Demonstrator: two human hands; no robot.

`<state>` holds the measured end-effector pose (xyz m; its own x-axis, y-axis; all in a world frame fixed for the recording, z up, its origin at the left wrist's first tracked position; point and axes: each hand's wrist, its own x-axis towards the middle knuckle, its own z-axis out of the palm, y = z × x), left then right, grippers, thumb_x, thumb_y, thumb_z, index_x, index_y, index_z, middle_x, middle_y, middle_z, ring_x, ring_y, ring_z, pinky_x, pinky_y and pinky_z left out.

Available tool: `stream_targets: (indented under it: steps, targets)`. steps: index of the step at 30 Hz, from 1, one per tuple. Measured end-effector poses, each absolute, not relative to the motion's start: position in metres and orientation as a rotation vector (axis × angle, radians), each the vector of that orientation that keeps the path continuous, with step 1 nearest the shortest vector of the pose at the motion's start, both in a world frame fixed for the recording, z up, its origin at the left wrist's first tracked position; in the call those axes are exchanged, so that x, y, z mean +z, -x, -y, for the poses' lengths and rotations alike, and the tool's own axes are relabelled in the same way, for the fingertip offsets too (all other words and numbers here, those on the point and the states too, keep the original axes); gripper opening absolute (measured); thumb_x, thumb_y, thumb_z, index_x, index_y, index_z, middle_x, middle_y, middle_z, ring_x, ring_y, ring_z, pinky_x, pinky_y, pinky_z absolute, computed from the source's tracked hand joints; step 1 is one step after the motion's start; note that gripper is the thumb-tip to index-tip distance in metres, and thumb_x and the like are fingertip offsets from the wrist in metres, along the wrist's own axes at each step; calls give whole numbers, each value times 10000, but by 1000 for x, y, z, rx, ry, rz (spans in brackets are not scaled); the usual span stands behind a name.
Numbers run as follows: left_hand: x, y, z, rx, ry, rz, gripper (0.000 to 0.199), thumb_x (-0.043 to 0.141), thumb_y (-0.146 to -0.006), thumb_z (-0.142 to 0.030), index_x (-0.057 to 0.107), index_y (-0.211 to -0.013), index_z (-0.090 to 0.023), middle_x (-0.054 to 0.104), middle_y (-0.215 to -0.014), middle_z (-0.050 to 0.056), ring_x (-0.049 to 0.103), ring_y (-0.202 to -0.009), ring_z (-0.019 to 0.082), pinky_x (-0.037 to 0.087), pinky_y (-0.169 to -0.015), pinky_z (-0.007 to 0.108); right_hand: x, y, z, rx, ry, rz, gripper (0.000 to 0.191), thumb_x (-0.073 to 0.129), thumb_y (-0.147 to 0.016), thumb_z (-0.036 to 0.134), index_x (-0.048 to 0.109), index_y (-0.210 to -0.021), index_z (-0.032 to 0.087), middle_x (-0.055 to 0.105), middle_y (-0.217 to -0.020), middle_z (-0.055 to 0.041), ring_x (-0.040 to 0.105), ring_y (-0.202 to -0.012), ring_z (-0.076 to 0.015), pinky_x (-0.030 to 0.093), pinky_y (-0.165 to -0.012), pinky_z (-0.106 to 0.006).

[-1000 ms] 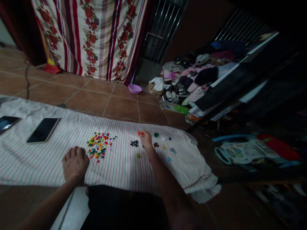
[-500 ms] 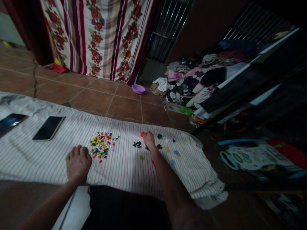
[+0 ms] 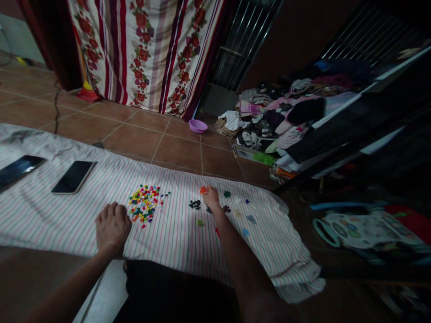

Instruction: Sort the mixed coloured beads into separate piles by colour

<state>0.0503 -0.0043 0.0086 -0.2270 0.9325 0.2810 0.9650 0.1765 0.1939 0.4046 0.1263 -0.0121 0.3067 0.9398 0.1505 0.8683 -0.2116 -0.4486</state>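
Observation:
My right hand (image 3: 212, 196) reaches to a small cluster of orange pieces (image 3: 204, 190), its fingers drawn together at the cluster's edge. Whatever the fingertips may hold is too small to make out. My left hand (image 3: 113, 225) rests palm down on the striped cloth (image 3: 175, 242), fingers slightly apart, just left of a mixed pile of small coloured pieces (image 3: 145, 202). Around my right hand lie sorted groups: black pieces (image 3: 195, 204), dark green pieces (image 3: 227, 194), brown pieces (image 3: 226, 209), beige pieces (image 3: 238, 213), grey pieces (image 3: 251, 219), light blue pieces (image 3: 245, 232) and lime green pieces (image 3: 200, 223).
Two dark-screened devices, a phone (image 3: 73, 177) and a larger one (image 3: 20, 171), lie on the cloth at left. Beyond it are a tiled floor (image 3: 177, 150), a purple basin (image 3: 198, 126), a flowered curtain (image 3: 155, 54) and a heap of clothes (image 3: 279, 114).
The whole view has shifted slightly, moving the scene to the right. My right hand stays by the orange pieces, and my left hand stays beside the mixed pile.

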Motion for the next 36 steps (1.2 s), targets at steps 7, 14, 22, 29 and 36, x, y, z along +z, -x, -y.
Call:
stream_targets:
  steps: [7,14,22,29,36]
  targets:
    - [7,-49,2,-492,1882,2346,272,367,-904,-255,594,-1017,-157,579,-1257,134,448,-1248,311,335,-1000,431,-7,-405,-126,240,2116,1647,379,533,-751,54,680,-1085,157,693,-1037,-95,642,-967,-185,468,-905,-278]
    - [8,-50,3,-507,1879,2343,271,358,-906,-252,592,-1007,-161,586,-1240,132,447,-1245,303,336,-998,428,-6,-406,-127,241,2157,1625,381,521,-746,29,700,-1063,140,706,-991,-105,658,-936,-189,486,-854,-268]
    - [10,-50,3,-521,1888,2348,252,379,-891,-233,597,-996,-164,593,-1222,136,463,-1223,296,341,-981,427,0,-401,-124,231,2158,1628,358,509,-767,53,705,-1048,158,693,-970,-97,640,-904,-195,470,-841,-274]
    - [10,-51,3,-501,1883,2345,249,399,-881,-240,601,-1006,-165,597,-1225,139,440,-1250,304,330,-1005,435,9,-392,-106,182,2054,1750,298,487,-805,62,734,-882,209,713,-944,-56,638,-893,-172,451,-823,-247]
    - [10,-51,3,-534,1873,2331,257,380,-894,-235,600,-999,-154,595,-1235,144,447,-1248,311,333,-1002,440,11,-395,-99,183,2081,1869,328,508,-798,57,768,-877,240,755,-950,-39,667,-912,-176,458,-873,-264]
